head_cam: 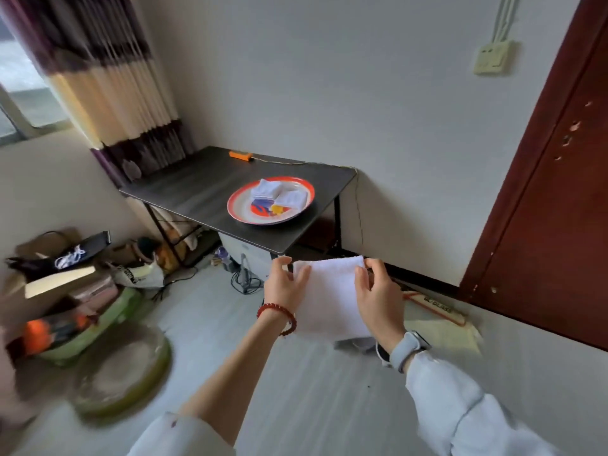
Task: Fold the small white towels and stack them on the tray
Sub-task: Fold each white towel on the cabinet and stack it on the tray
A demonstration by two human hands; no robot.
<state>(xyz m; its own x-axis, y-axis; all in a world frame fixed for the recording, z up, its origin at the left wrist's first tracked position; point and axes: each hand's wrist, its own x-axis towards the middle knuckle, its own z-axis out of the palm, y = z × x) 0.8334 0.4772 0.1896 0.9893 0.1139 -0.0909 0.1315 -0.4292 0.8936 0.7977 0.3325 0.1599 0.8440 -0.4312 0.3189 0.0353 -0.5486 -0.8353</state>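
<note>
Meanwhile, at the far left a striped curtain (108,77) is seen hanging by a window, and below it cardboard boxes and bags (62,271) are piled on the floor (296,390), with a blurred round green-rimmed basin (121,373) nearer the camera. Further right, a dark tabletop (197,192) is set against the wall, and a small orange device (240,155) with a thin cable is laid near its back edge. A round tray (240,218) with an orange-red rim is placed on the right part of the tabletop, and two folded white towels (278,194) are rested on it, side by side and touching.

In front of the tabletop's near edge, above the floor, a white towel (332,301) is held in the air between both hands. Its left upper corner is pinched by the left hand (284,286), a red bead bracelet (276,315) being worn on that wrist. The cloth is spread flat between the two grips, hanging down below the fingers. Its right upper corner is grasped by the right hand (378,301), with the fingers curled over the towel's top edge; a grey-strapped watch (406,348) is worn on that wrist. At the far right a dark red door (543,209) is seen, with a wall socket (493,57) mounted high beside it.
</note>
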